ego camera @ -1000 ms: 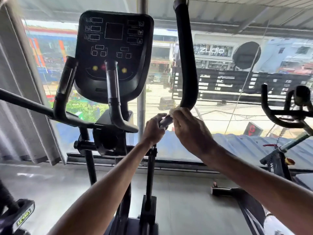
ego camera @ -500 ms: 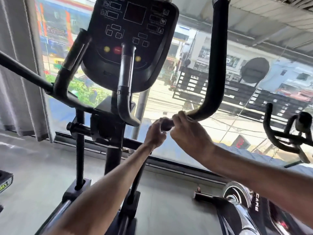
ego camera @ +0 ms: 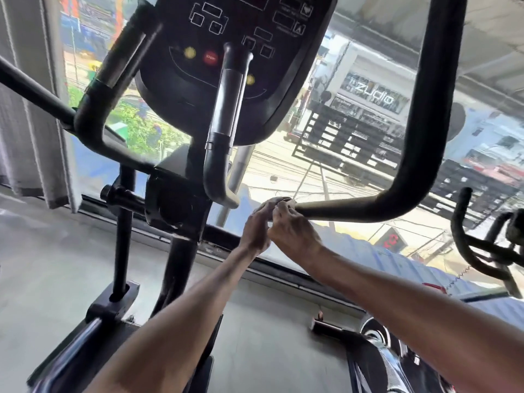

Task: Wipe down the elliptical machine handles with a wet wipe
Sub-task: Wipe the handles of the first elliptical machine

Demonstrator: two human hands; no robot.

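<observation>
Two hands meet at the near end of the elliptical's right handle [ego camera: 408, 191], a black bar that drops from the top right, bends and runs level towards the person. The left hand [ego camera: 256, 226] has its fingers curled over the bar's end, grasping it. The right hand [ego camera: 295, 231] touches the left, and its fingers are also bent round the same end, from the bar's side. A pale patch at the top of the fingers may be the wipe [ego camera: 276, 201], pressed to the bar. It is too blurred to be sure, and which hand holds it cannot be told. Both forearms reach in from the bottom edge.

Left of the hands and higher up hangs the console [ego camera: 235, 52], with a red button between two yellow ones. A short fixed grip [ego camera: 226, 109] rises in front of it, its lower curve just above the left hand. A second grip [ego camera: 113, 80] stands further left.

Behind the machine a window [ego camera: 326, 171] shows a sunlit street and a shop sign reading "zudio". A grey curtain [ego camera: 25, 109] hangs at the left edge. The floor [ego camera: 269, 321] is grey. Another machine's handlebars [ego camera: 482, 245] show at the right edge, well apart from the hands.
</observation>
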